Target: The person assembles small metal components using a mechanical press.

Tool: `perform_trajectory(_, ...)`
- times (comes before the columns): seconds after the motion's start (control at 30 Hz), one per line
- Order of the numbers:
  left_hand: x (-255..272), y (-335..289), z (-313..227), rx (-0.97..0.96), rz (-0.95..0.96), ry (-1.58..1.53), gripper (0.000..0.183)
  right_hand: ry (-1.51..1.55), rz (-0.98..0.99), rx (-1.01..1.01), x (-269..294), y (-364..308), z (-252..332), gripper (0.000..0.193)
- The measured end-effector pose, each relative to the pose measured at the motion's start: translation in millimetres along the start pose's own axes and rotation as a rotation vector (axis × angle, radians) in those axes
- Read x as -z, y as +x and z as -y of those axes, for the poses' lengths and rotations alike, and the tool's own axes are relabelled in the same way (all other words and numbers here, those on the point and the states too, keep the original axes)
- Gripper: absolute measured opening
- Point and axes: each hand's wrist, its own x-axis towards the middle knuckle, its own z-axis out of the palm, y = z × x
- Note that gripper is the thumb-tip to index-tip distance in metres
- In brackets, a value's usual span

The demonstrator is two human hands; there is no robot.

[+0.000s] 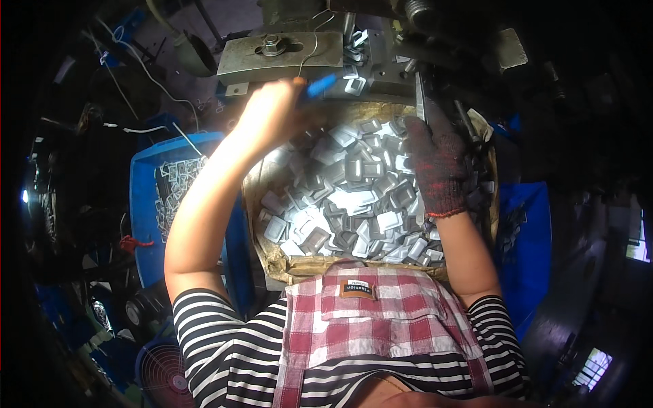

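My bare left hand [275,102] is closed in front of a steel block. A blurred blue handle [322,85] sticks out of it to the right. An orange bit [298,81] shows at the knuckles, with a thin bent wire [314,47] rising above it; whether these belong to one tool I cannot tell. My right hand [437,166], in a dark red-flecked knit glove, is closed around a long narrow metal tool [420,98] that points away from me. Below and between my hands lies a heap of small grey rectangular metal pieces [360,197].
Brown paper [299,270] lines the container under the heap. A blue crate [146,255] of thin metal frames stands left, a blue bin [534,251] right. Ahead sits the bolted steel block [306,58], with several loose pieces [354,85] beside it. A fan [163,374] stands lower left.
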Motion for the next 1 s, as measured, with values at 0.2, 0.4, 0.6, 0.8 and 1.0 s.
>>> perform_trajectory(0.2, -19.0, -34.9, 19.8, -0.037, 0.081, -0.023, 0.041, -0.129, -0.101, 0.222, 9.4, 3.6, -18.9, 0.037)
perform_trajectory(0.4, -18.7, -35.2, 30.3, 0.234, -0.106, -0.523, 0.037, 0.075, 0.138, -0.18, 50.7, -51.7, 56.4, 0.048)
perform_trajectory(0.6, -34.4, -37.1, 14.9, 0.309, -0.201, -0.986, 0.022, 0.337, 0.45, -0.431, 39.3, -85.4, 53.4, 0.048)
perform_trajectory(0.8, -50.5, -58.6, -10.4, -0.153, -0.763, -0.331, 0.02, 0.353, 0.545, -0.418, 36.4, -88.1, 67.3, 0.046)
perform_trajectory(1.0, -67.3, -60.0, -8.3, -0.171, -0.949, -0.361, 0.019, 0.37, 0.54, -0.404, 31.6, -92.3, 62.6, 0.048)
